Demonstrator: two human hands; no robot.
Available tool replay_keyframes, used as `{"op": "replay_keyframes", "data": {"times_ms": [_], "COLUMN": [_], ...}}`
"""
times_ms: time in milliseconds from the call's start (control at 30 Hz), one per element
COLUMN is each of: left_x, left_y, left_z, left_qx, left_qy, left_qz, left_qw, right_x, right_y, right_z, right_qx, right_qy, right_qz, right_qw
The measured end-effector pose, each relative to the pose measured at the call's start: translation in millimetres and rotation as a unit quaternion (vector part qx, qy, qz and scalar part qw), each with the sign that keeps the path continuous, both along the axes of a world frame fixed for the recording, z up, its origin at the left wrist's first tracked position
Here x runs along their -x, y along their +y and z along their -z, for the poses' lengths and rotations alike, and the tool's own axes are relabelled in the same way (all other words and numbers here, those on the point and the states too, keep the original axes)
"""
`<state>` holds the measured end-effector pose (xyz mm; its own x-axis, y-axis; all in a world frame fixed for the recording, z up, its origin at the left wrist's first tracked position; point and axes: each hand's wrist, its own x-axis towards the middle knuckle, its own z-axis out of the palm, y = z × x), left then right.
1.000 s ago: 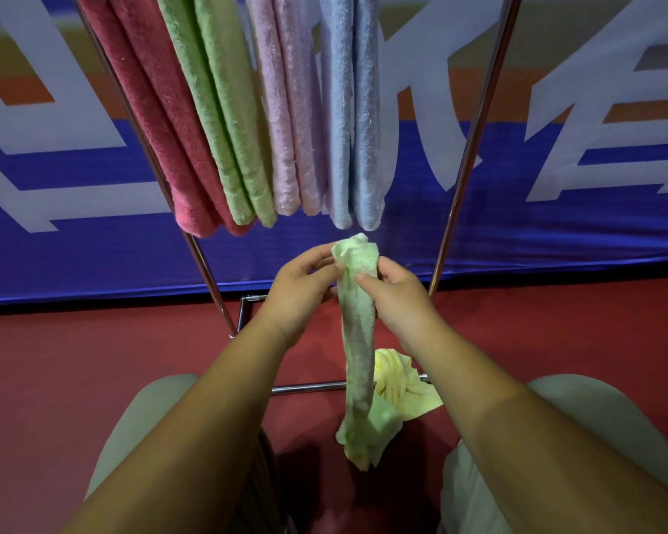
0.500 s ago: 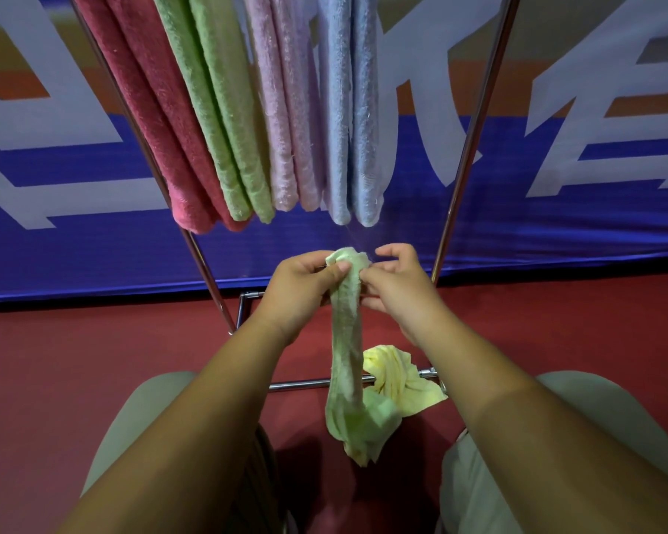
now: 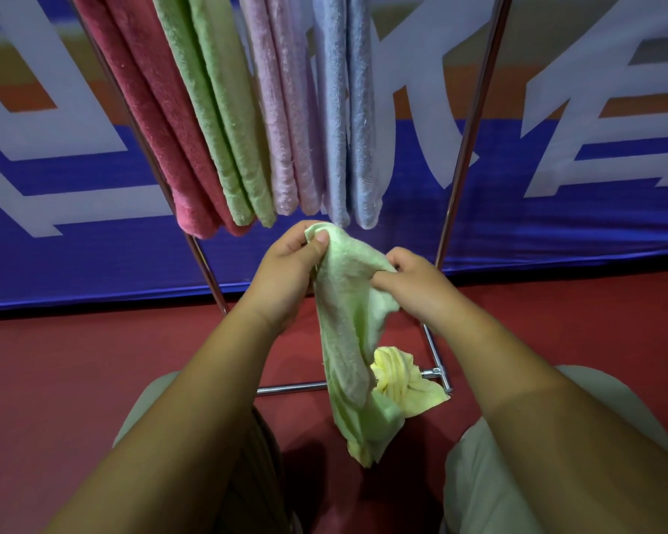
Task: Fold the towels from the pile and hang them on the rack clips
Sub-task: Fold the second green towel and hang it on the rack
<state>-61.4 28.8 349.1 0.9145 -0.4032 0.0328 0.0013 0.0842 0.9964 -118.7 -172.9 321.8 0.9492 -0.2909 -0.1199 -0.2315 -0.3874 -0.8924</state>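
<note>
Red towel, green towel, pink towel and blue towel hang folded on the metal rack. Just below them, the left hand pinches the top corner of a pale green towel while the right hand grips its edge; the cloth dangles between the knees. A yellow towel lies crumpled on the red floor.

Fluffy terry-cloth towel; shiny chrome metal rack.
</note>
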Motion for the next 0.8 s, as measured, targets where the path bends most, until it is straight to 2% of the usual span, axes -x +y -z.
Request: {"op": "replay_keyframes", "data": {"times_ms": [100,200,267,367,400,467,600,800], "left_x": [-2,-2,0,6,9,16,27,42], "left_y": [3,7,11,17,18,21,26,39], "left_z": [-21,-51,-80,-122,-135,-158,-196,-237], "left_qx": [0.015,0.008,-0.021,-0.087,-0.106,-0.126,-0.125,-0.156], "left_qy": [-0.024,-0.087,-0.151,-0.241,-0.257,-0.285,-0.323,-0.376], "left_qz": [-0.028,-0.062,-0.082,-0.100,-0.106,-0.114,-0.125,-0.121], "left_qw": [0.999,0.994,0.985,0.961,0.955,0.943,0.930,0.905], "right_x": [8,16,20,24,26,29,35,47], "right_y": [-3,-6,-8,-7,-7,-8,-10,-11], "right_z": [-17,-49,-75,-118,-134,-160,-204,-248], "right_qx": [-0.044,-0.092,-0.129,-0.245,-0.253,-0.215,-0.070,0.104], "right_qy": [-0.058,-0.107,-0.129,-0.182,-0.203,-0.238,-0.279,-0.315], "right_qz": [-0.001,-0.023,-0.035,-0.045,-0.045,-0.034,0.000,-0.005], "right_qw": [0.997,0.990,0.983,0.951,0.945,0.947,0.958,0.944]}}
